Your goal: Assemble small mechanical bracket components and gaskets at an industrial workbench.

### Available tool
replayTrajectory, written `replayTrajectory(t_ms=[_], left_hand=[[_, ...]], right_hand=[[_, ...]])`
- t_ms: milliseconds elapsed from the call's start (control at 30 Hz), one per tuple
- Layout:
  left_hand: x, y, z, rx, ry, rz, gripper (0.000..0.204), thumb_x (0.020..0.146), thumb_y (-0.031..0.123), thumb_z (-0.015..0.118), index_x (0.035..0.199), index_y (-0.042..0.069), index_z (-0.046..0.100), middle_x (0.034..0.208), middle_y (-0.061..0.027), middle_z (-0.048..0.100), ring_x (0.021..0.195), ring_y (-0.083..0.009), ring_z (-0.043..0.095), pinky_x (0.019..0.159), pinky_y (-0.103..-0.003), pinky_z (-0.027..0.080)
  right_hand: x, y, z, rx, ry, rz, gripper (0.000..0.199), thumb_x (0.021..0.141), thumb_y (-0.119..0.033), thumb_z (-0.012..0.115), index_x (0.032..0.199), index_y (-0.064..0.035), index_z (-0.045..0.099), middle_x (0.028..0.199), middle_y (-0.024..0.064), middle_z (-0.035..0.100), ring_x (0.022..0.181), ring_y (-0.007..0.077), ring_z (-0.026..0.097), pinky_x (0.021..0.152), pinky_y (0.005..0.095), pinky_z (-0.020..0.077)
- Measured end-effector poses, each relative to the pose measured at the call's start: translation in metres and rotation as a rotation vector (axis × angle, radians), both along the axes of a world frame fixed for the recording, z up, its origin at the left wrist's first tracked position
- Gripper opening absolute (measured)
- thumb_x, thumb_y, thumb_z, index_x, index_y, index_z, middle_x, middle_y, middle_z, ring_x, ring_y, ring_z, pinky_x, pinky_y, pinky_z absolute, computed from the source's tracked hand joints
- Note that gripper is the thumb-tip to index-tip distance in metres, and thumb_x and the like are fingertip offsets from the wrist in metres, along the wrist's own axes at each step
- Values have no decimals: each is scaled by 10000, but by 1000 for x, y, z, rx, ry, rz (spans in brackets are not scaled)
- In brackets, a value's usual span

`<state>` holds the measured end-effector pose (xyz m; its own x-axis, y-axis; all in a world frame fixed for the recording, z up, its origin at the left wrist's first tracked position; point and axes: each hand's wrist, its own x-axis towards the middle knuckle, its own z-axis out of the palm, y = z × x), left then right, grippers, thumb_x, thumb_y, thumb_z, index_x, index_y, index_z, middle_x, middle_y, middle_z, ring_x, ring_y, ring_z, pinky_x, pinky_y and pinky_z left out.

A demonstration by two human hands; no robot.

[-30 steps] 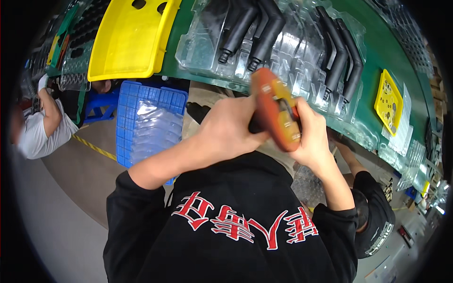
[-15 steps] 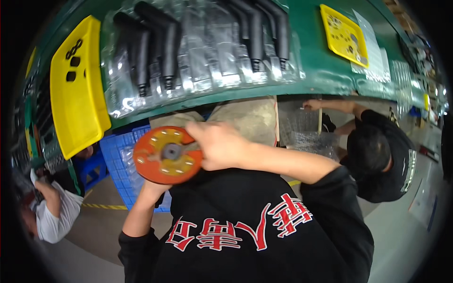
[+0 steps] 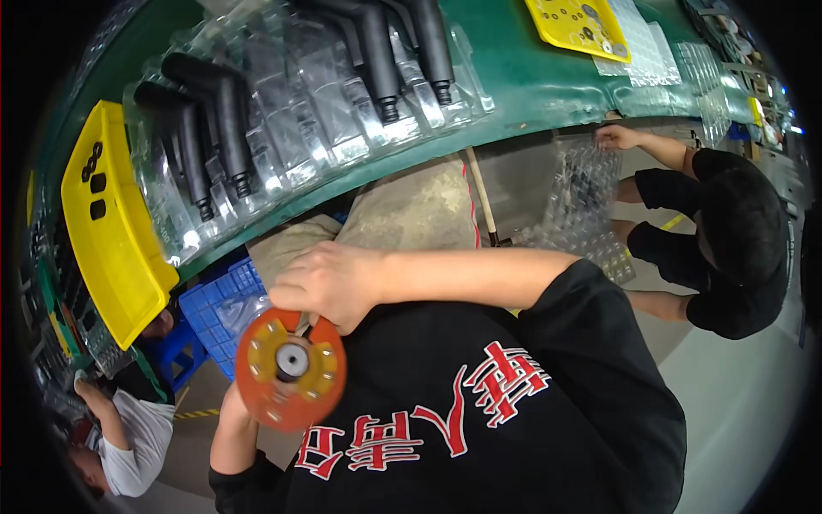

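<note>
An orange-red disc (image 3: pixel 287 407) is held up before my chest at the left. It carries a yellow inner ring with several small metal pieces, a dark round hub with a hole, and a slot at its upper edge. My left hand (image 3: pixel 236 409) bears it from behind; only the wrist side shows, the fingers are hidden by the disc. My right hand (image 3: pixel 330 287) is closed at the slot, its fingers curled over the rim. Something thin shows in the slot beneath the fingers, too small to name.
On the green bench (image 3: pixel 531 141), a clear plastic tray (image 3: pixel 291 128) holds several black angled tubes (image 3: pixel 227 128). A yellow bin (image 3: pixel 124 283) with black parts stands left, a yellow tray (image 3: pixel 565 38) with washers far right. A blue crate (image 3: pixel 205 313) is below. Co-workers sit on both sides.
The disc has moved down in the picture and turned, so its slot now faces up rather than right. My right hand has moved left, to the disc's upper edge. The view has shifted.
</note>
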<state>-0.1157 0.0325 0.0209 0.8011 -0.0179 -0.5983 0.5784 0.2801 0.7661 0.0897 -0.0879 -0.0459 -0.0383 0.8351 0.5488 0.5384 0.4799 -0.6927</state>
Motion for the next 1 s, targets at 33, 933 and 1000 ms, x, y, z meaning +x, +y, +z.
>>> replayTrajectory(t_ms=[33, 933, 1000], left_hand=[[-23, 3, -18, 212, -81, 9, 710, 727, 52, 781, 1375, 5, 495, 1311, -106, 595, 1091, -188, 604, 991, -269, 476], [91, -27, 174, -971, -993, 40, 178, 986, 240, 550, 1091, 124, 635, 752, -164, 600, 488, -231, 489, 432, -307, 419], [79, -34, 179, -945, -973, 148, 174, 988, 215, 535, 1091, 106, 625, 751, -168, 591, 495, -233, 486, 435, -309, 414]], right_hand=[[-7, -3, -1, -140, 23, -71, 406, 612, -134, 720, 928, -66, 475, 781, 105, 594, 699, 346, 603, 614, 407, 489], [64, -105, 17, -459, 65, -575, 315, 609, -17, 640, 894, -33, 508, 664, 102, 536, 545, 291, 481, 536, 358, 419], [60, -100, 13, -453, 76, -533, 312, 611, -10, 635, 895, -32, 506, 662, 102, 533, 542, 289, 474, 534, 357, 417]])
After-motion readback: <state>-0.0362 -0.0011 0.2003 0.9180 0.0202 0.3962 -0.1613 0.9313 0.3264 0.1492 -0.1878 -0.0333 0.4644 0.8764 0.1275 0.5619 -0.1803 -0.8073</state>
